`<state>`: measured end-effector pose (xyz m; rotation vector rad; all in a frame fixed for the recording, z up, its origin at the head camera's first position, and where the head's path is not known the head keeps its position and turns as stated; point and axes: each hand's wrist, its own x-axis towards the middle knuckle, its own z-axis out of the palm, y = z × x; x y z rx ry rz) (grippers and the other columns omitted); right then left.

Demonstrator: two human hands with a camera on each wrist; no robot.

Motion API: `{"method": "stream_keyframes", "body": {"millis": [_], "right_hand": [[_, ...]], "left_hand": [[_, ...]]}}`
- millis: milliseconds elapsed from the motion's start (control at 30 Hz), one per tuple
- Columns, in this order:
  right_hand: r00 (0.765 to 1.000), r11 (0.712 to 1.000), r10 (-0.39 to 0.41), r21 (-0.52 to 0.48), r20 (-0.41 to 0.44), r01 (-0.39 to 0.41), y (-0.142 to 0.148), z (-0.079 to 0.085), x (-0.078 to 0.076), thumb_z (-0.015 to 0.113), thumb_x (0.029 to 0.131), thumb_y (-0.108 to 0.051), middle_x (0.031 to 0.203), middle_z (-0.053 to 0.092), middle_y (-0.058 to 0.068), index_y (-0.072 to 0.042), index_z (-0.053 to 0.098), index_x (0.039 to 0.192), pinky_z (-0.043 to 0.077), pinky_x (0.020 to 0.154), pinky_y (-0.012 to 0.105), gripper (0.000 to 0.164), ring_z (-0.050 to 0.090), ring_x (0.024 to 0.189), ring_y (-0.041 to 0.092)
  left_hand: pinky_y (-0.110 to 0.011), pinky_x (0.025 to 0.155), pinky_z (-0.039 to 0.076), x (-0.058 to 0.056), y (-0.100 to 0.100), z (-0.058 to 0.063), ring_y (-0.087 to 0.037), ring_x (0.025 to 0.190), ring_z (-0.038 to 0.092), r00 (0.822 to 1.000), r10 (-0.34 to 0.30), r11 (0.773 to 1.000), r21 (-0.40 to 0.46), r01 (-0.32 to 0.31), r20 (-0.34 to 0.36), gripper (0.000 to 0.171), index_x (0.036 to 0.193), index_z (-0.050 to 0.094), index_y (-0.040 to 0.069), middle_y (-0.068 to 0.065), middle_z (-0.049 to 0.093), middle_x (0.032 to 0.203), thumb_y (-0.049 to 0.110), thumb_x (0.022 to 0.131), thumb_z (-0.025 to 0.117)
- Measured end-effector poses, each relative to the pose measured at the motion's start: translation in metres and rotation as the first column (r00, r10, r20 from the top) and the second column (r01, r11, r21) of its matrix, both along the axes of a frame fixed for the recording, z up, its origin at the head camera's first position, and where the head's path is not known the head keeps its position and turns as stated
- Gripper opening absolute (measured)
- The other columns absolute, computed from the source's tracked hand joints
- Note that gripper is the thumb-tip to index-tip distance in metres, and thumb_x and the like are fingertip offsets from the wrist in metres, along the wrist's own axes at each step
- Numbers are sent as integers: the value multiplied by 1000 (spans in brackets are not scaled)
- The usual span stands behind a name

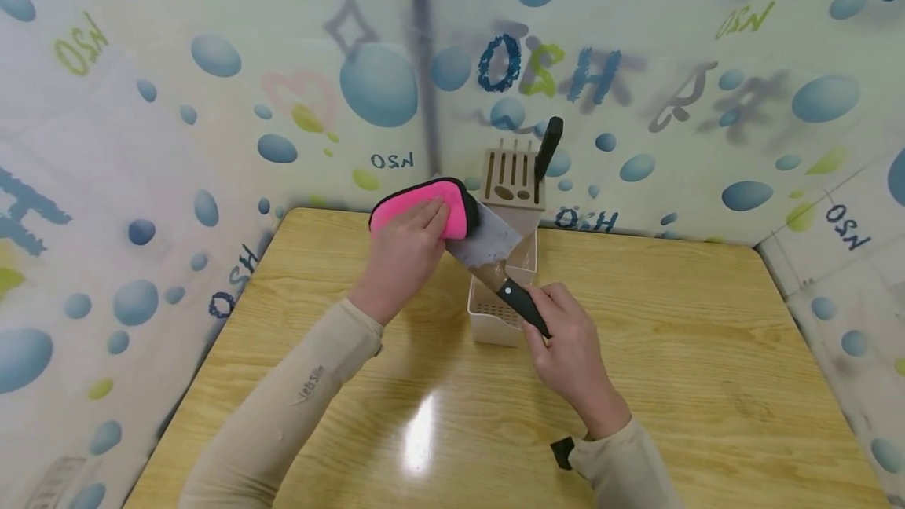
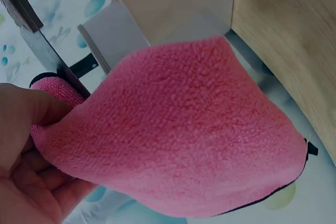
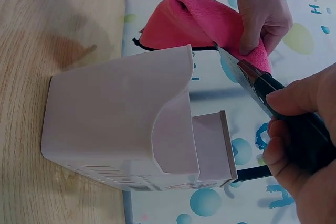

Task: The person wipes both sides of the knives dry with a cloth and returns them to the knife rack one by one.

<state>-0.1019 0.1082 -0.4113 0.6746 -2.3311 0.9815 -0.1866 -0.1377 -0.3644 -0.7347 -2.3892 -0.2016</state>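
Note:
A cleaver (image 1: 495,240) with a broad, spotted metal blade is held up above the table at a slant. My right hand (image 1: 571,344) grips its black handle (image 3: 302,129). A pink fleecy cloth (image 1: 393,207) with black edging is folded over the far part of the blade, hiding the tip. With thumb and fingers, my left hand (image 1: 406,258) pinches this cloth against the blade. In the left wrist view the cloth (image 2: 189,124) hangs loose below the hand. The right wrist view shows the blade (image 3: 236,66) entering the fold.
Behind and below the cleaver, a white knife holder (image 1: 495,330) stands on the wooden table (image 1: 672,336). Its brown slotted top (image 1: 511,167) carries another black-handled knife (image 1: 549,148). Walls with a blue-drop pattern (image 1: 382,85) enclose the table at the back and sides.

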Motion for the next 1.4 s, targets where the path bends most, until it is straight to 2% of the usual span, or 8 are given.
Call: {"method": "stream_keyframes", "body": {"millis": [200, 333, 767, 967, 1100, 1267, 1400], "right_hand": [[1000, 1000, -6, -10, -10, 6, -1, 0, 0, 77, 80, 10, 96, 63, 16, 8, 71, 116, 54, 63, 40, 36, 59, 78, 23], [1000, 1000, -2, -12, -15, 1, -2, -1, 0, 76, 82, 9, 96, 62, 16, 8, 71, 115, 53, 63, 39, 33, 58, 77, 23], [999, 1000, -26, -9, 35, 26, -5, 2, 0, 77, 81, 9, 95, 62, 14, 6, 73, 113, 52, 63, 36, 33, 56, 77, 20], [999, 1000, -25, 1, 42, 25, -4, 3, 0, 76, 83, 8, 94, 62, 13, 5, 73, 113, 52, 64, 35, 30, 56, 77, 19], [999, 1000, -23, 19, 35, 22, -4, 4, 1, 76, 84, 7, 94, 62, 12, 5, 73, 112, 54, 64, 36, 28, 57, 77, 19], [1000, 999, -6, 41, 4, 6, -4, 4, 1, 77, 83, 9, 94, 62, 14, 7, 72, 112, 55, 64, 37, 30, 58, 78, 21], [1000, 999, 0, 46, -9, 0, -4, 3, 1, 77, 82, 9, 95, 62, 15, 7, 72, 113, 55, 64, 37, 31, 58, 78, 22]], "left_hand": [[-38, 98, 58, 11, 13, 0, -28, 114, 72, 999, -31, 998, -50, 29, -35, 40, 125, 72, -3, -17, 73, 124, 3, 86, 80], [-37, 96, 59, 20, 24, 1, -28, 112, 72, 997, -54, 996, -72, 50, -57, 38, 124, 72, -3, -16, 74, 122, 5, 86, 78], [-36, 97, 58, 34, 42, 4, -28, 114, 71, 998, -60, 992, -113, 55, -36, 42, 126, 71, -4, -17, 73, 124, 12, 88, 79], [-37, 103, 55, 36, 45, 4, -30, 121, 68, 997, -66, 993, -90, 70, 46, 45, 132, 67, -4, -18, 69, 131, 14, 92, 76], [-37, 105, 54, 35, 46, 6, -30, 126, 66, 993, -50, 996, -68, 57, 102, 45, 135, 65, -4, -18, 67, 136, 12, 94, 73], [-35, 105, 53, 29, 48, 10, -28, 127, 65, 996, -21, 996, -84, 29, 90, 43, 136, 65, -3, -17, 67, 137, 11, 95, 71], [-34, 104, 54, 26, 49, 11, -27, 125, 66, 997, -14, 998, -63, 19, 73, 41, 134, 67, -3, -16, 68, 135, 11, 95, 71]]}}
